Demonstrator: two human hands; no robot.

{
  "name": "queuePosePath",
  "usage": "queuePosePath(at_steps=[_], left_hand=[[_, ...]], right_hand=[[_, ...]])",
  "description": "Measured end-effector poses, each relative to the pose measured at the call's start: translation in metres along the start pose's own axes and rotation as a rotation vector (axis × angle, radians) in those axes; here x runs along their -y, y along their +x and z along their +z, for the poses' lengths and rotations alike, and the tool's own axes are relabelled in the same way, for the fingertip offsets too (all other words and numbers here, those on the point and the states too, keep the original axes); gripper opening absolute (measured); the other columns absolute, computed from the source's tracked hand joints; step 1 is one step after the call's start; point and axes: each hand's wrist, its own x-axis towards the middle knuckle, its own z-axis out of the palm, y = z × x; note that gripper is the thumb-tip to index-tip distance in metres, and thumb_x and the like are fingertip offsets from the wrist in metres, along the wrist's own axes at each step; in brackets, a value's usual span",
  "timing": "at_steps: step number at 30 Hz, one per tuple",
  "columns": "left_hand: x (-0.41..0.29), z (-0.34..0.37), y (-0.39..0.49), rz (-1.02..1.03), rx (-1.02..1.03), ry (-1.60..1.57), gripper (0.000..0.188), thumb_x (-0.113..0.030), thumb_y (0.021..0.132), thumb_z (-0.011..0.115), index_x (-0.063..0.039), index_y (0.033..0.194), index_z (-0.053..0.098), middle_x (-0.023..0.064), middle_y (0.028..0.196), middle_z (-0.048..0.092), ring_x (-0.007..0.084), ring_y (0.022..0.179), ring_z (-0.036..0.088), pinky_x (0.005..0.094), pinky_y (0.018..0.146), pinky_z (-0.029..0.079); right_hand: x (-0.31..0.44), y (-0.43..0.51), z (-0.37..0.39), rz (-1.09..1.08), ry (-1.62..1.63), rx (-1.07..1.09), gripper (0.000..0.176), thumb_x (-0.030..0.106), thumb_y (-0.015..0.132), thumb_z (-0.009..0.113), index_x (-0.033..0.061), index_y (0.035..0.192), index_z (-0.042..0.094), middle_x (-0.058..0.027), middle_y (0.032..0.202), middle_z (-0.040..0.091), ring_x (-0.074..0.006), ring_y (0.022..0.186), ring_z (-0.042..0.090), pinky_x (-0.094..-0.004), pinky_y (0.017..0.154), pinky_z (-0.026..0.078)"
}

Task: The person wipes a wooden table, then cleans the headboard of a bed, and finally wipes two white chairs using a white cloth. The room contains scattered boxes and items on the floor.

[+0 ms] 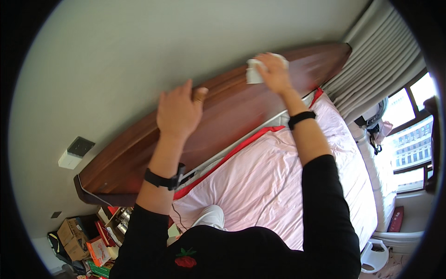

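Observation:
A curved, dark reddish-brown wooden headboard [226,115] stands along the wall behind the bed. My right hand [273,71] presses a white cloth [255,72] against the headboard's upper part. Farther left, my left hand [179,110] is raised with its fingers apart and nothing held, in front of the headboard's top edge; whether it touches the wood I cannot tell. Black bands circle both forearms. Below the headboard, a pale pink sheet [240,174] with a red border covers the mattress.
Cardboard boxes [72,239] and other goods are stacked at lower left. A wall socket [81,145] is near the headboard's left end. Grey curtains [379,52] hang beside the window at right. A white plastic stool [375,256] stands at lower right.

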Motion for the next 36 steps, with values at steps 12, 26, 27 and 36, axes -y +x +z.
queuePosePath(at_steps=[12, 26, 27, 36], left_hand=[[-0.011, 0.004, -0.004, 0.074, 0.014, 0.074, 0.067, -0.061, 0.098, 0.041, -0.003, 0.122, 0.064, 0.0125, 0.091, 0.059, 0.0313, 0.081, 0.059, 0.0425, 0.076, 0.048], [-0.007, 0.005, -0.010, 0.090, 0.041, 0.145, 0.067, -0.062, 0.100, 0.037, -0.005, 0.125, 0.063, 0.0109, 0.094, 0.061, 0.0307, 0.078, 0.059, 0.0411, 0.068, 0.049], [-0.007, 0.007, -0.011, 0.101, 0.031, 0.159, 0.066, -0.062, 0.100, 0.038, -0.006, 0.125, 0.064, 0.0105, 0.094, 0.061, 0.0305, 0.077, 0.059, 0.0410, 0.068, 0.049], [-0.028, 0.006, -0.018, 0.313, -0.038, -0.037, 0.056, -0.050, 0.096, 0.056, -0.011, 0.136, 0.059, 0.0156, 0.130, 0.057, 0.0358, 0.119, 0.053, 0.0521, 0.101, 0.038]], right_hand=[[0.092, -0.035, 0.014, -0.076, 0.177, -0.018, 0.043, 0.017, 0.089, 0.057, 0.0124, 0.131, 0.061, -0.0126, 0.138, 0.058, -0.0332, 0.136, 0.046, -0.0554, 0.117, 0.021], [-0.054, -0.030, 0.080, 0.595, 0.444, -0.673, 0.059, 0.021, 0.107, 0.035, -0.0091, 0.153, 0.015, -0.0311, 0.161, 0.010, -0.0404, 0.152, 0.004, -0.0435, 0.123, 0.003], [-0.037, -0.037, 0.087, 0.622, 0.456, -0.657, 0.061, 0.022, 0.106, 0.038, -0.0081, 0.154, 0.014, -0.0302, 0.161, 0.011, -0.0392, 0.152, 0.005, -0.0422, 0.123, 0.003], [0.142, -0.112, 0.122, 0.526, 0.501, -0.516, 0.070, 0.027, 0.097, 0.044, -0.0097, 0.151, 0.018, -0.0390, 0.157, 0.002, -0.0554, 0.147, 0.004, -0.0601, 0.119, 0.006]])
